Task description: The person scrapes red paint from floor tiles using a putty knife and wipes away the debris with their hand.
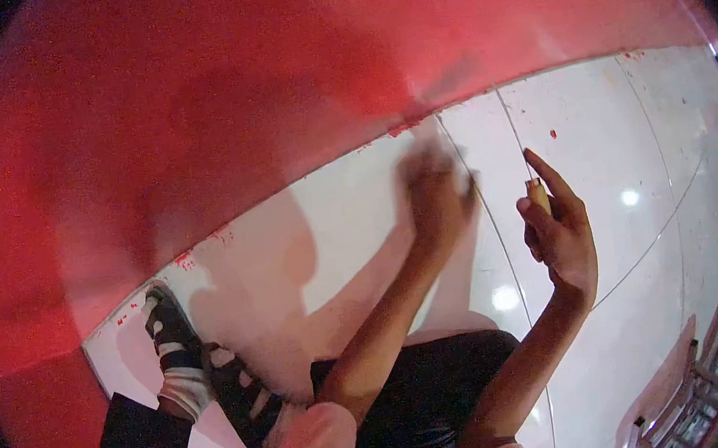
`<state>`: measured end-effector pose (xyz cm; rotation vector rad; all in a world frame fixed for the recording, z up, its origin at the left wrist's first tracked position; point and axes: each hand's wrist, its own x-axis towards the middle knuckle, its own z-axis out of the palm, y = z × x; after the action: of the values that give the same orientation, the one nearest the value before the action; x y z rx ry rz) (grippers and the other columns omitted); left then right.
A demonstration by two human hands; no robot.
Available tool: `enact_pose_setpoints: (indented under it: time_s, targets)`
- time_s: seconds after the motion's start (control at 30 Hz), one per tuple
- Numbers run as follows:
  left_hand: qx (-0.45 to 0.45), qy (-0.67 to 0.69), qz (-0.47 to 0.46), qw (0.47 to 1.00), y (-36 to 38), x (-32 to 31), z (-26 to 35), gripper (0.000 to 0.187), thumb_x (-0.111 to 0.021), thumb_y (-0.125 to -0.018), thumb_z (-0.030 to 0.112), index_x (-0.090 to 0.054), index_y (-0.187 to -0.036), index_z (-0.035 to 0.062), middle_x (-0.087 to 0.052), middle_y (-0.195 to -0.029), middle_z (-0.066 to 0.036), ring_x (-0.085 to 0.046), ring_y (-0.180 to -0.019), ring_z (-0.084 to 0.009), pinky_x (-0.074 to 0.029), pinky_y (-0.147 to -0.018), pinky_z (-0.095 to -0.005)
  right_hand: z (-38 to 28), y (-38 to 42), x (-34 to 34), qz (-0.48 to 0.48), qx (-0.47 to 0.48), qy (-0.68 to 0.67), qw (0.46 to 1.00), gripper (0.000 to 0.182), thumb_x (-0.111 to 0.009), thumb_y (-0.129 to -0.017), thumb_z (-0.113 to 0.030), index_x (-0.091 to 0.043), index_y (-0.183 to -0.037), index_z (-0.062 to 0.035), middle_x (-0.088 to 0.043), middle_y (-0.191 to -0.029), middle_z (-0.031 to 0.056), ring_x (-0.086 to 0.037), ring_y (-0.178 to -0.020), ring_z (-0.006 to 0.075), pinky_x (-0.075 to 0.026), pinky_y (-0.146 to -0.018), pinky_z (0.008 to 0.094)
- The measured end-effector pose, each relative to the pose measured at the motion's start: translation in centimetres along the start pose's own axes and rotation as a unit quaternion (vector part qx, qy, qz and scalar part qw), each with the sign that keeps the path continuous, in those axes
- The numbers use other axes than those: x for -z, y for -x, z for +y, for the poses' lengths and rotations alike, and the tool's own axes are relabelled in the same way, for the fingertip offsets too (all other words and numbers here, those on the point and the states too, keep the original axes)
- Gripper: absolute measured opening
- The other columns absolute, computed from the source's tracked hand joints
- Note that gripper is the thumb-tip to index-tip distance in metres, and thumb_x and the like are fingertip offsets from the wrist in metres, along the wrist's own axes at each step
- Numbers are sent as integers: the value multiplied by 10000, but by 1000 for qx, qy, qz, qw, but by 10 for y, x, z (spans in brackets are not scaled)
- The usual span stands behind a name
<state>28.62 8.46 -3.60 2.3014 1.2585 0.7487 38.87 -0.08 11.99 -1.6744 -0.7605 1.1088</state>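
My right hand [563, 237] is closed around a wooden-handled tool [537, 195], held up above the white floor tiles. The tool has a metal collar, and a thin edge or shaft points upward alongside my outstretched index finger. My left hand [436, 194] is smeared by motion, low over the floor close to the foot of the red wall [274, 84]. Its fingers are too blurred to read, and so is anything in them. Red paint specks [405, 125] mark the tiles along the wall's lower edge.
White floor tiles [612, 136] with dark joints run along the wall. My feet in striped dark sandals [171, 331] are at the left, near the wall corner. A metal ladder-like frame [707, 371] lies at the lower right. A loose red fleck [553, 133] is on the floor.
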Motion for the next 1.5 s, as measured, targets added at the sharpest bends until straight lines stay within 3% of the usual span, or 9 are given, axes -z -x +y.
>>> enact_pose_setpoints:
  time_s: [0.13, 0.23, 0.4, 0.57, 0.67, 1.03, 1.2, 1.37, 1.5]
  targets:
    - [12, -8, 70, 997, -4, 3, -3, 580, -657, -785, 291, -489, -1241, -26, -296, -1402, -353, -292, -1310, -469, -257, -1047, -590, -6, -4, -11, -25, -2, 21, 999, 516, -580, -860, -39, -479, -1364, -72, -456, -680, -49, -359, -493, 21, -294, -413, 199]
    - [-58, 332, -322, 885, -44, 12, 0, 498, -648, -775, 225, -547, -1190, -31, -413, -1371, -263, -346, -1274, -463, -261, -1024, -600, -3, -5, -10, -53, -9, 33, 998, 528, -604, -849, -42, -483, -1362, -75, -447, -672, -52, -355, -498, 26, -292, -425, 195]
    - [4, -23, 138, 990, -12, 16, -19, 485, -662, -761, 225, -537, -1162, -18, -473, -1297, -233, -391, -1245, -423, -286, -1015, -573, -6, -4, -15, -27, -9, 58, 998, 534, -613, -847, -48, -483, -1364, -83, -419, -666, -52, -341, -503, 33, -302, -439, 198]
    - [-98, 280, -267, 917, -22, 1, -17, 350, -690, -749, 258, -639, -1044, 76, -569, -1177, -196, -519, -1130, -390, -408, -952, -496, -8, -6, -20, -66, -10, 62, 996, 536, -614, -857, -66, -471, -1373, -82, -423, -657, -62, -336, -501, 31, -295, -435, 201]
    - [-211, 229, -89, 946, -14, -15, -16, 426, -694, -770, 319, -614, -1109, 75, -555, -1251, -166, -513, -1171, -346, -395, -1001, -478, -1, -6, -19, -54, 2, 49, 997, 526, -593, -880, -79, -453, -1386, -84, -422, -647, -77, -330, -485, 19, -270, -412, 188]
    - [216, 90, -163, 958, 45, 148, -90, 396, -682, -809, 200, -590, -1122, -24, -581, -1166, -217, -501, -1159, -401, -371, -1012, -420, -6, -3, -31, -22, 3, 98, 995, 489, -555, -897, -55, -473, -1376, -106, -390, -632, -67, -307, -462, 16, -263, -390, 193]
    - [344, -197, 155, 905, 110, 147, -138, 742, -644, -830, 423, -399, -1331, -65, -302, -1436, -289, -281, -1331, -448, -213, -1054, -629, -5, -4, -30, -33, 7, 81, 996, 490, -555, -895, -56, -474, -1376, -107, -399, -649, -61, -315, -461, 18, -269, -385, 190]
    - [241, -135, 114, 954, 48, 65, -88, 931, -600, -836, 501, -211, -1422, -109, -102, -1488, -353, -76, -1355, -571, -81, -1104, -613, -6, -2, -31, -49, 28, 76, 995, 490, -548, -895, -51, -473, -1376, -107, -402, -651, -60, -316, -457, 22, -270, -385, 190]
    - [-25, 176, -37, 983, 18, -16, -24, 193, -620, -830, 173, -632, -914, -1, -624, -983, -257, -598, -963, -363, -434, -848, -523, -3, -4, -24, -48, 35, 80, 995, 495, -551, -896, -56, -468, -1380, -109, -410, -642, -55, -319, -459, 21, -268, -384, 193]
